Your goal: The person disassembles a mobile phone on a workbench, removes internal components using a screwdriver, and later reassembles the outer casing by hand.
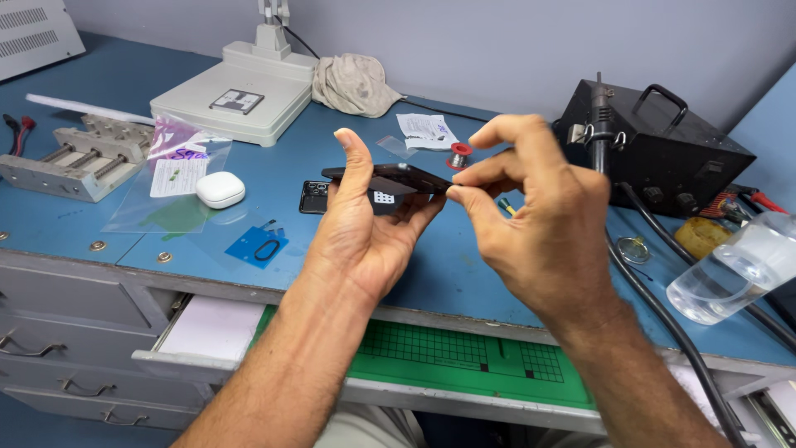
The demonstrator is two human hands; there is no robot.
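While our left hand (365, 224) cradles the thin black rectangular phone (390, 176) above the blue workbench (464, 265), our right hand (539, 216) pinches its near corner. We judge the phone is under inspection or edge-prying; any next move calls for a steady grip.

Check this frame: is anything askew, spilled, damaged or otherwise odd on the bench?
One thing: a clear bottle lies tipped on its side at the bench's right edge, resting over the black cables; no spill shows. The drawer below hangs open. The left hand holds a dark phone; the right hand pinches its edge.
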